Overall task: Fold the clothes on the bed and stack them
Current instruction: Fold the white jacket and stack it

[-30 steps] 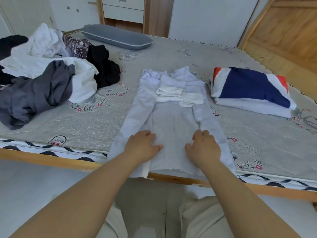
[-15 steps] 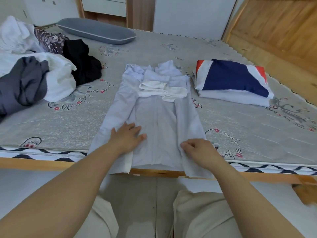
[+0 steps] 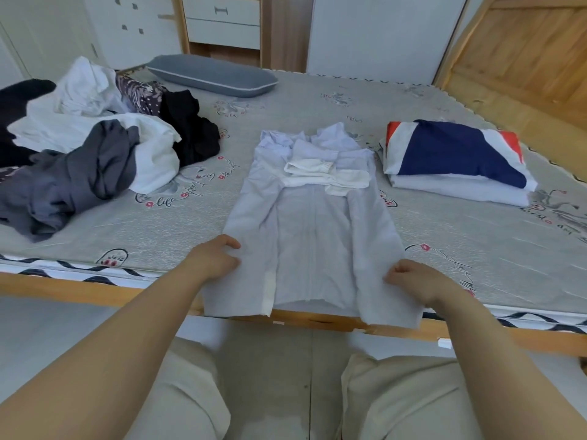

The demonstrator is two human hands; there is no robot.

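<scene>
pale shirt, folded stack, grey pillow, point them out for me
pale shirt (image 3: 313, 223), head view, middle of its front panel
folded stack (image 3: 451, 150), head view, navy top of it
grey pillow (image 3: 209, 74), head view, middle of its top
</scene>
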